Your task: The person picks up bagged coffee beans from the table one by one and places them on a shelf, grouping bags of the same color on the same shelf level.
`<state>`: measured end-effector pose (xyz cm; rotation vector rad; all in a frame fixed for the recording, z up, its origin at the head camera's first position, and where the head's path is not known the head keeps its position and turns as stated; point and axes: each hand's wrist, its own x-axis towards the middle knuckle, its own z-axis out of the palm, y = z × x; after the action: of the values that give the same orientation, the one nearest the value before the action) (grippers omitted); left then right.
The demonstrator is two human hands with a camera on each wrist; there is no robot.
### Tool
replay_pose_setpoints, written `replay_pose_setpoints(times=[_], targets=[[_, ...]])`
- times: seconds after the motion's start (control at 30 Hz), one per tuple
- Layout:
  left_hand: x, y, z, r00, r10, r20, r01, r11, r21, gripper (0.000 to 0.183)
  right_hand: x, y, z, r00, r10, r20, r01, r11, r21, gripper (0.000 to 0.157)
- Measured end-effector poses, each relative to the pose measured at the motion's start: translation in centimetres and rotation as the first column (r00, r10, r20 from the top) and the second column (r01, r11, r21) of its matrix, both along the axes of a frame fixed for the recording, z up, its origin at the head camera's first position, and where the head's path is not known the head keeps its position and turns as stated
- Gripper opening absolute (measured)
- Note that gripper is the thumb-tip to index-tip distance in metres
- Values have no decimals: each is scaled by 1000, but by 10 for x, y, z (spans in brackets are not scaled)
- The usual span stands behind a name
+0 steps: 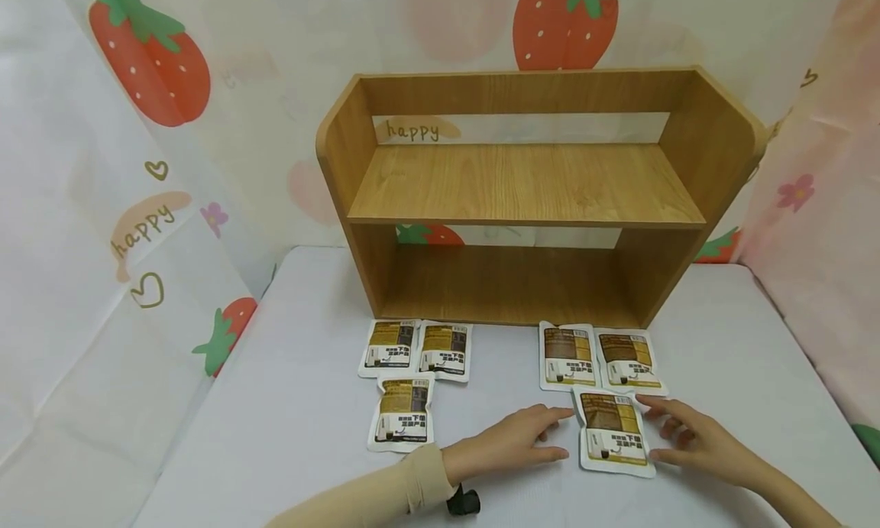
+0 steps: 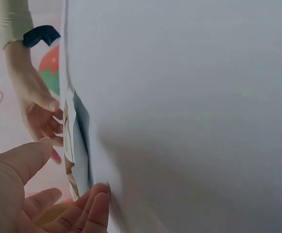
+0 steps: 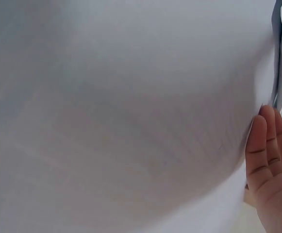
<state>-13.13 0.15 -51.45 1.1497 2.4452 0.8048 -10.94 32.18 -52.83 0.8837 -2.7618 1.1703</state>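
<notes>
A white-edged packet [image 1: 613, 434] with a brown and yellow label lies flat on the table, in front of two similar packets [image 1: 569, 356] [image 1: 629, 360]. My left hand [image 1: 512, 440] is at its left side, index fingertip close to the edge and thumb apart from the fingers. On the other side, my right hand [image 1: 708, 445] has its fingertips right at the packet's right edge. Neither hand's fingers close round it. In the left wrist view the packet [image 2: 76, 145] appears edge-on between both hands. The right wrist view shows the right hand's fingers [image 3: 259, 145] extended along the white tabletop.
A two-tier wooden shelf [image 1: 525, 184] stands at the back of the white table [image 1: 289, 406]. Three more packets [image 1: 389, 347] [image 1: 445, 351] [image 1: 402, 412] lie before its left end. A dark wrist strap piece [image 1: 464, 502] shows under the left wrist. Strawberry-print cloth hangs behind.
</notes>
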Motion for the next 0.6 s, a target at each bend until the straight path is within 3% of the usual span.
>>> replay_pose_setpoints(times=[0.23,0.6], targets=[[-5,15,2,999,36,32,-36,999,16,56,2,-3,4,1000,7,13,-7,1000,6,68],[-5,28,-7,998,63,16,-63,998,26,55,4,-9,0,998,-1,56,1,1000,5,60]])
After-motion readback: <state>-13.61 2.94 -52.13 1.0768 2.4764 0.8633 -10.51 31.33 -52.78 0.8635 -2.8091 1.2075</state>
